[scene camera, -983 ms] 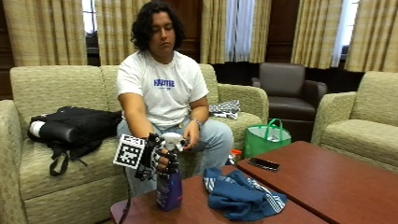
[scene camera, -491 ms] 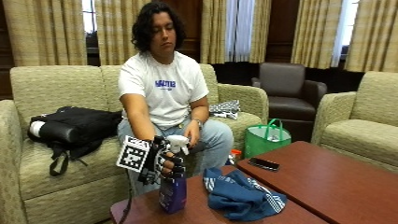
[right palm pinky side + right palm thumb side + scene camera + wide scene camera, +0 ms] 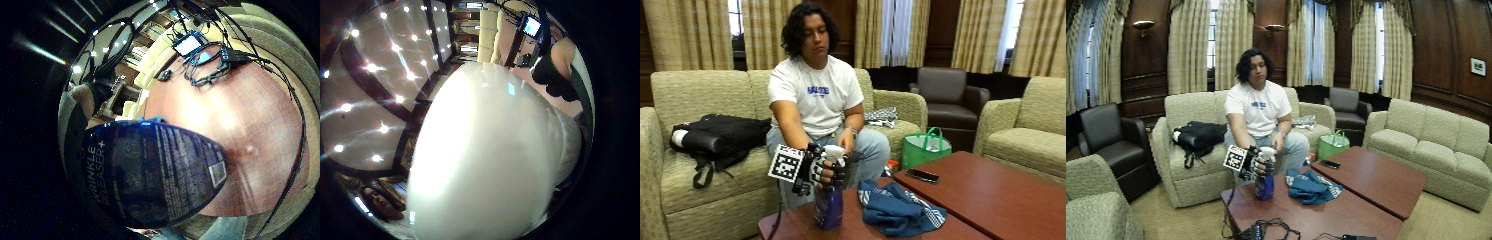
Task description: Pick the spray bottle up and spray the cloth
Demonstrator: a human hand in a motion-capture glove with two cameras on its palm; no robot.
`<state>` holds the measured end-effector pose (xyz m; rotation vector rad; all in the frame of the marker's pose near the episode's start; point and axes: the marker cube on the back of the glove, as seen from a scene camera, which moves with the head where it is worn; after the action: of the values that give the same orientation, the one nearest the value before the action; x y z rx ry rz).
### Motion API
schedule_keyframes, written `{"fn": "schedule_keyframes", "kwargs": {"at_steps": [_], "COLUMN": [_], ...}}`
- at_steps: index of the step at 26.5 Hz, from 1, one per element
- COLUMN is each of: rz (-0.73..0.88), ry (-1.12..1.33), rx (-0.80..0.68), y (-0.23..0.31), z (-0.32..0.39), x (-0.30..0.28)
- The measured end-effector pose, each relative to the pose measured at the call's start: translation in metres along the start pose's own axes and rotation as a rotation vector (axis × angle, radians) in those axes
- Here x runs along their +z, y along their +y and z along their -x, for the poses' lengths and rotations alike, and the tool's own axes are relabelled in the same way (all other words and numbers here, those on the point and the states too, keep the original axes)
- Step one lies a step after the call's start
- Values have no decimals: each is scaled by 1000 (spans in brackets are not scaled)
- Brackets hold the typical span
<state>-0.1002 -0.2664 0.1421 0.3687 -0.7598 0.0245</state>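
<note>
Cloth beside gripped spray bottle, phone behind

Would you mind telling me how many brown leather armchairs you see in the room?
2: one armchair beside the sofa's backpack end, another armchair behind the green bag by the curtains. More may sit off-camera.

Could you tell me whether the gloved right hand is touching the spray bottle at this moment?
Touching. In the outside view the gloved right hand has its fingers curled round the neck of the spray bottle, just below the white head, with the bottle standing on the table.
</note>
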Motion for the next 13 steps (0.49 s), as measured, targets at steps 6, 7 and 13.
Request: {"fn": "schedule_keyframes", "kwargs": {"at_steps": [6,7,13], "rz": [-37,-45,-110], "ry": [-13,-14,6], "rx": [-80,-62,-110], "y": [-3,-2,-2], "z": [6,7,10], "x": [2,2,2]}}
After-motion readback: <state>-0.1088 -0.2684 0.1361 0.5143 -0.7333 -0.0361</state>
